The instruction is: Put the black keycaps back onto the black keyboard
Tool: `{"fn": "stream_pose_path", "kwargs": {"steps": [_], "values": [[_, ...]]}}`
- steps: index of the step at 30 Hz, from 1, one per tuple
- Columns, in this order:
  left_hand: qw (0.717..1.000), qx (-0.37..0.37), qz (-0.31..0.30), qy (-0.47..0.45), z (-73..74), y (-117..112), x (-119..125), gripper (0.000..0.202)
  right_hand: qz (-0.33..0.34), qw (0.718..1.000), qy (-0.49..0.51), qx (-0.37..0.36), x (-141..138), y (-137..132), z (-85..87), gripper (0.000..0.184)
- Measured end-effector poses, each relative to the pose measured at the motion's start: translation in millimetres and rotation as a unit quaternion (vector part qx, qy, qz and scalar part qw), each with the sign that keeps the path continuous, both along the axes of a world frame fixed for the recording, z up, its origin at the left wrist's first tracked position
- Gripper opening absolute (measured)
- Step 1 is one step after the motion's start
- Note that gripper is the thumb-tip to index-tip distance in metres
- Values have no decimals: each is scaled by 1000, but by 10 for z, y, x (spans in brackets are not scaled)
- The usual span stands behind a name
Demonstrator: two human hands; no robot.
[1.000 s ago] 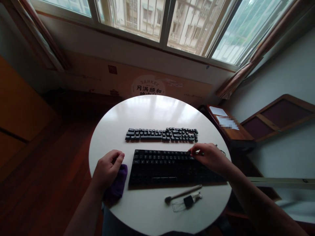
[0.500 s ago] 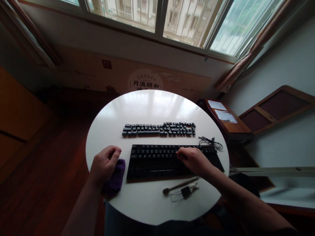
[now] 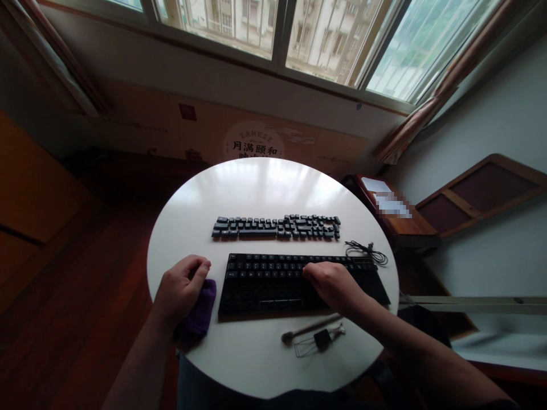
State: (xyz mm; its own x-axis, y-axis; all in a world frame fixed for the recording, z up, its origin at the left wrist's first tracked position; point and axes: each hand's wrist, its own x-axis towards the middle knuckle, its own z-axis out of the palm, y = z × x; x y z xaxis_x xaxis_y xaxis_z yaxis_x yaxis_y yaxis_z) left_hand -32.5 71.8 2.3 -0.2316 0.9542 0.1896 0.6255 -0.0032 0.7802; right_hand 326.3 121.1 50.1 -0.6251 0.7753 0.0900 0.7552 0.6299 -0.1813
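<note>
A black keyboard lies on the round white table; keycaps fill its upper rows, while the lower rows look bare and dark. Over its middle, at the row beginning with Q, my right hand is closed in a pinch, fingertips at the keys. What those fingers hold, if anything, is too small to make out. My left hand is curled closed left of the keyboard, above a purple cloth; its contents are hidden. Loose black keycaps lie in rows behind the keyboard.
In front of the keyboard lie a small brush and a keycap puller with wire loops. A coiled black cable is at the right. Beyond the table stands a wooden side table with papers.
My right hand has shifted slightly left along the key row. My left hand stays curled in place. The view has tilted a little.
</note>
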Motion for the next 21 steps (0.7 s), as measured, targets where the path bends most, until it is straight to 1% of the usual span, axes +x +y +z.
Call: {"fn": "stream_pose_path", "kwargs": {"steps": [4, 8, 11, 16, 18, 21], "values": [[1000, 3, 3, 2, 10, 0, 9, 31, 10, 1000, -25, -5, -30, -8, 32, 15], [1000, 9, 4, 4, 24, 4, 25, 31, 23, 999, -28, -14, -38, -21, 32, 17], [1000, 12, 2, 4, 12, 3, 21, 29, 0, 1000, -12, -24, -24, -5, 45, 15], [1000, 9, 2, 8, 31, -8, 19, 30, -53, 995, 48, -70, 5, 33, 98, 11], [1000, 8, -1, 7, 56, -12, 31, 30, -59, 995, 46, -72, 0, 33, 98, 12], [1000, 10, -1, 2, 82, -14, 49, 29, -55, 997, 10, -53, -27, 23, 76, 12]]}}
